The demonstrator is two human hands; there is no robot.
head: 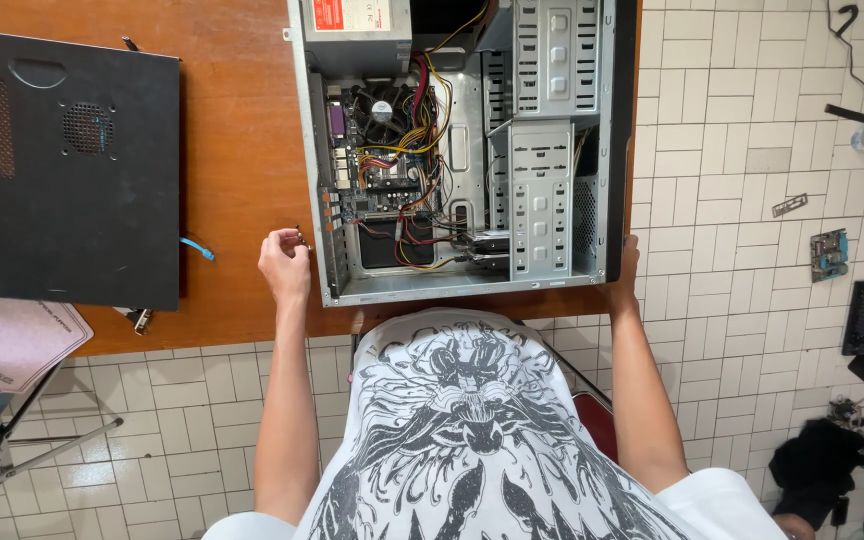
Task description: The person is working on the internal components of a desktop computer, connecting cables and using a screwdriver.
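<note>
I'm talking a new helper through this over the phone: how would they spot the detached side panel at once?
Start at the open computer case lying on the wooden table, with the left hand at its rear edge. Look further left: the side panel lies flat there. It is the one large black sheet, with two perforated vent patches, unlike the grey metal case.

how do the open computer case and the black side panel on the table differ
The computer case is open, showing cables, a fan and grey metal bays; the side panel is a flat, closed black sheet with vent holes. The case lies between the left hand and the right hand; the panel lies apart, off to the left, untouched. Both rest on the brown table.
</note>
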